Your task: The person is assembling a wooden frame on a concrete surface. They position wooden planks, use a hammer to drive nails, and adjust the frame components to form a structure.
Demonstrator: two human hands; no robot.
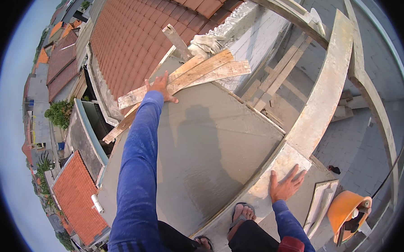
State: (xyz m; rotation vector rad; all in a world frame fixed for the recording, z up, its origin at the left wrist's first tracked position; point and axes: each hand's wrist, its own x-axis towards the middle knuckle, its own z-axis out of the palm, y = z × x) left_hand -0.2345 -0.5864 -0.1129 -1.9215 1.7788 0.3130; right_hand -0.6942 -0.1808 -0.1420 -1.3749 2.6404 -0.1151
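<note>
My left hand (161, 88), at the end of a blue sleeve, rests with spread fingers on a fanned pile of wooden boards (208, 72). The pile lies along the far side of a smooth grey cement slab (251, 128). A pair of pale work gloves (206, 44) sits behind the boards, beside a short upright-leaning piece of wood (175, 40). On the right, my right hand (286, 184) lies flat, fingers apart, on a long cement-stained plank (322, 82). Neither hand is closed around anything.
My sandalled feet (242, 214) stand by the slab's near edge. An orange bucket (348, 212) with tools is at lower right. Right of the slab, the level drops to a lower area with timbers (283, 73). Tiled roofs (135, 34) lie beyond and to the left.
</note>
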